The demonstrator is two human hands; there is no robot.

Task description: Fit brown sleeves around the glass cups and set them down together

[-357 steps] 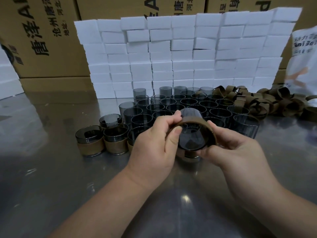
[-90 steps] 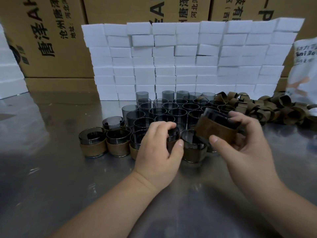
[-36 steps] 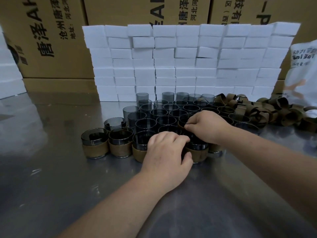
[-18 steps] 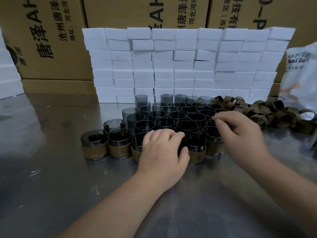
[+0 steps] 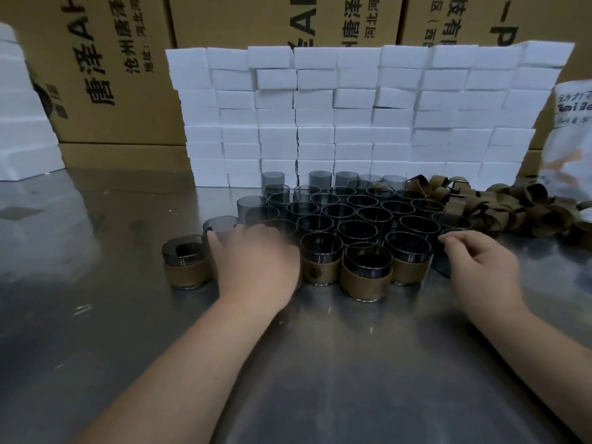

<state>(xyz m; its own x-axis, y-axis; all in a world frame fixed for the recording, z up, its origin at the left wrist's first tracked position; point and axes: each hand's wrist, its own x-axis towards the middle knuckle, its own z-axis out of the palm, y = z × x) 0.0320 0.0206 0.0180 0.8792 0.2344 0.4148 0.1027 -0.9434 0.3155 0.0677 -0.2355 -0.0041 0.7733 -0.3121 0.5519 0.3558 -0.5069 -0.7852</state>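
Note:
A row of glass cups in brown sleeves stands at the front of the group: one at the left [image 5: 185,267], then three together [image 5: 320,262], [image 5: 366,277], [image 5: 409,262]. My left hand [image 5: 256,264] lies blurred with spread fingers over more sleeved cups between them and hides them. Behind stand several bare smoky glass cups [image 5: 347,213]. My right hand [image 5: 480,270] curls its fingers round the rim of a bare cup [image 5: 443,265] at the right end of the row. Loose brown sleeves [image 5: 487,203] are piled to the right.
A wall of white foam blocks [image 5: 368,116] stands right behind the cups, with cardboard boxes [image 5: 121,75] beyond it. A white printed bag [image 5: 573,136] leans at the far right. The steel tabletop [image 5: 320,363] stretches toward me.
My left hand has slid left along the sleeved row. My right hand has let go of the sleeved cup it set down and moved right onto a bare cup.

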